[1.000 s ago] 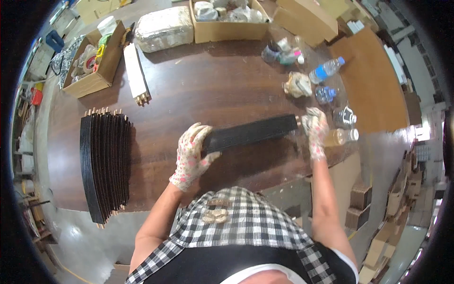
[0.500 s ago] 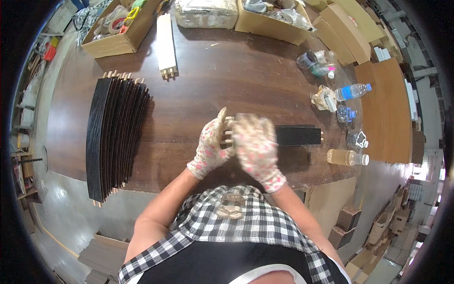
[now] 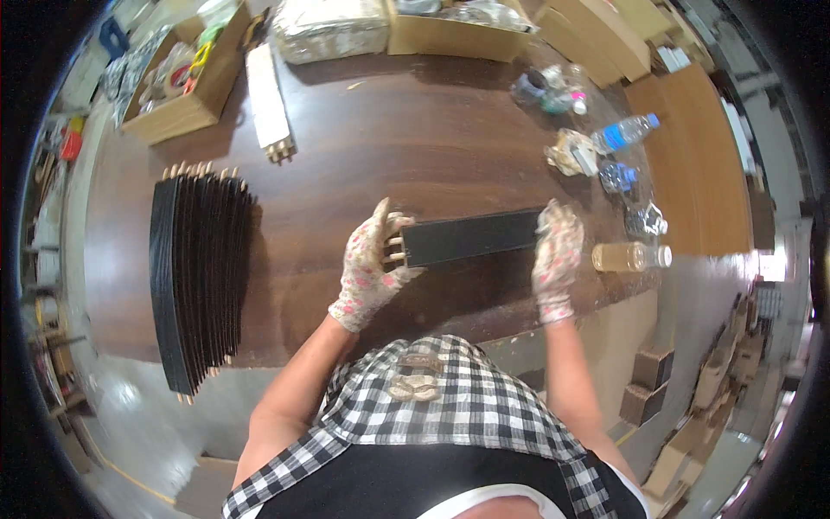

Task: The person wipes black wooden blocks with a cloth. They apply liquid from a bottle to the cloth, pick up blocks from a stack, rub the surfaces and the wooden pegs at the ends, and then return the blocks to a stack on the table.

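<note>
A long black wooden board (image 3: 475, 238) with pale dowel pegs on its left end lies crosswise in front of me, its right end slightly farther away. My left hand (image 3: 367, 270), in a floral work glove, is closed round the pegged left end, with the pegs showing between thumb and fingers. Round the right end is my gloved right hand (image 3: 559, 261), slightly blurred, its fingers covering that end. To the left stands a tight row of several similar black boards (image 3: 201, 281) with pegs on both ends. A white pegged board (image 3: 270, 104) lies farther back.
Open cardboard boxes (image 3: 186, 117) and a plastic-wrapped bundle (image 3: 331, 30) line the far edge of the brown table (image 3: 372, 143). At the right are a water bottle (image 3: 624, 133), a bottle of yellowish liquid (image 3: 620, 257), other bottles and crumpled paper (image 3: 566, 154).
My right hand has moved right, from beside the left hand to the board's right end, uncovering the board's middle. My left hand stays at the pegs. The whole view has shifted slightly.
</note>
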`<state>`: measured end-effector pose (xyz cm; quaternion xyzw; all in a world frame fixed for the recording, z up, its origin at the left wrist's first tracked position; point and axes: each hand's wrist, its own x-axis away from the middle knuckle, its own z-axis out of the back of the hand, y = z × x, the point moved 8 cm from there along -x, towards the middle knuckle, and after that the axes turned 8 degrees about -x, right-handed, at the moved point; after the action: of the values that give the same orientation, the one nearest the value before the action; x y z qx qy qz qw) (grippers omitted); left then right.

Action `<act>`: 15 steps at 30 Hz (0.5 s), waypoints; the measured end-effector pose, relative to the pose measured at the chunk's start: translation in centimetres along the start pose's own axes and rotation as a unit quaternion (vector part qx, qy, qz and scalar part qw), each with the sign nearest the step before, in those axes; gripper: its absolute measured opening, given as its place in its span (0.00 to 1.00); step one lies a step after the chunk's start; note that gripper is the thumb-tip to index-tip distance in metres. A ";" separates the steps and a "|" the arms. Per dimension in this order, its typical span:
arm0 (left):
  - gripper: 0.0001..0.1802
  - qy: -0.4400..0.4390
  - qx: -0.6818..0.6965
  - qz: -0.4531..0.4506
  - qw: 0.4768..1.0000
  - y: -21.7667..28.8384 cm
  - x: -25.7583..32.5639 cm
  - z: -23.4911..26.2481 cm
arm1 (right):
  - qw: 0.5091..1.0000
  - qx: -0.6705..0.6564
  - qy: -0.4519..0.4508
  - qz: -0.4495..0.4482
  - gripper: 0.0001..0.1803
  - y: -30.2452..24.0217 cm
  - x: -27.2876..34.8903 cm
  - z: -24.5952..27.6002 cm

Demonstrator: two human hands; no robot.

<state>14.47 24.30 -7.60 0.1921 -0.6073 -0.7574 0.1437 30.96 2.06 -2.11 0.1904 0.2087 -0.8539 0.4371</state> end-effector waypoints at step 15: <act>0.50 0.018 0.014 -0.001 1.000 -0.7 0.0 -0.1 | 0.860 -0.256 0.176 -0.405 0.15 16.6 7.6 3.6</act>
<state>14.53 24.38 -8.34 0.2086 -0.6152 -0.7450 0.1515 40.03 -13.70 -6.08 0.1174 0.5521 -0.8244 0.0423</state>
